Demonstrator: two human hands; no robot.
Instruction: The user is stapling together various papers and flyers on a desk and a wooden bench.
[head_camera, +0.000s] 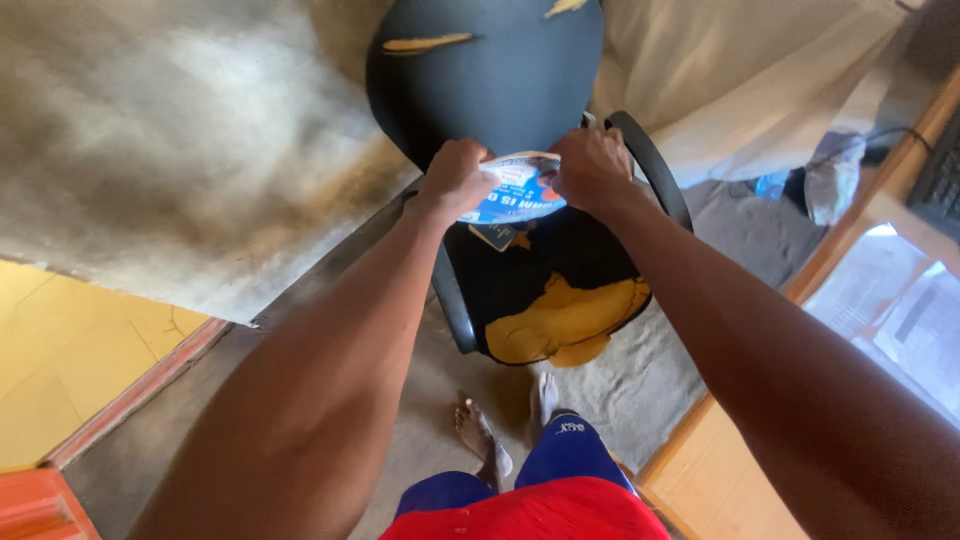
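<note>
A yellow floor shows at the far left. The left hand clenches one edge of a blue and white printed packet; the right hand pinches the opposite edge. The packet hangs over a torn black office chair, just left of a wooden desk.

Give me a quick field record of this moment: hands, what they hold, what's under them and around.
left hand: left hand grips the left edge of a round blue and white printed packet
right hand: right hand grips the packet's right edge
below hands: black office chair, seat cover torn, yellow foam showing
floor: grey mat, bare feet on it
right side: wooden desk with papers
left side: yellow floor
</note>
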